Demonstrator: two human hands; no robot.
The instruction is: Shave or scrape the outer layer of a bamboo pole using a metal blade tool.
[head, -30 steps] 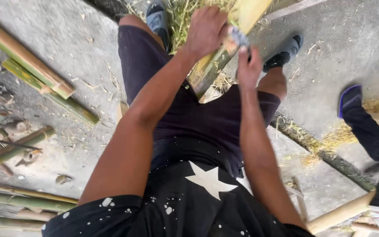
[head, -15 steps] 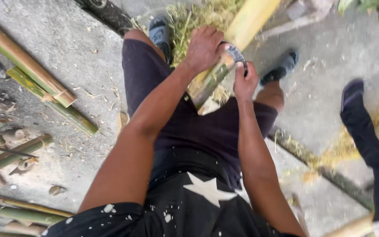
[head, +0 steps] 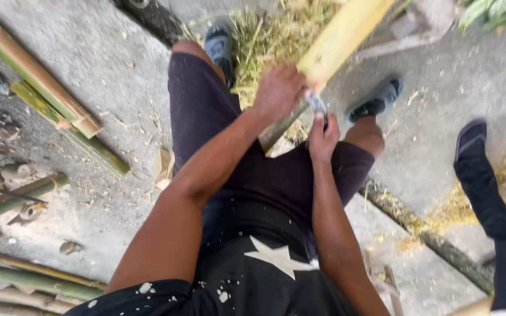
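Observation:
A thick bamboo pole [head: 341,38], its upper part scraped pale yellow and its lower part still green, slants from the top right down between my knees. My left hand [head: 277,92] is closed over it at mid-length. My right hand [head: 323,136] sits just below and to the right, gripping a small knife [head: 317,105] whose dark blade lies against the pole. Both hands nearly touch. I sit in dark shorts with dark sandals [head: 376,102] on either side of the pole.
Bamboo shavings [head: 265,35] pile up ahead of my feet. Cut bamboo lengths [head: 36,79] lie on the concrete at left, more [head: 24,281] at bottom left. Another person's dark-trousered leg and shoe [head: 472,137] stand at right. A rough pole [head: 423,231] crosses the ground.
Both hands have slid down the pole toward me, the knife moving with them, exposing more pale scraped bamboo above. The view has tilted slightly.

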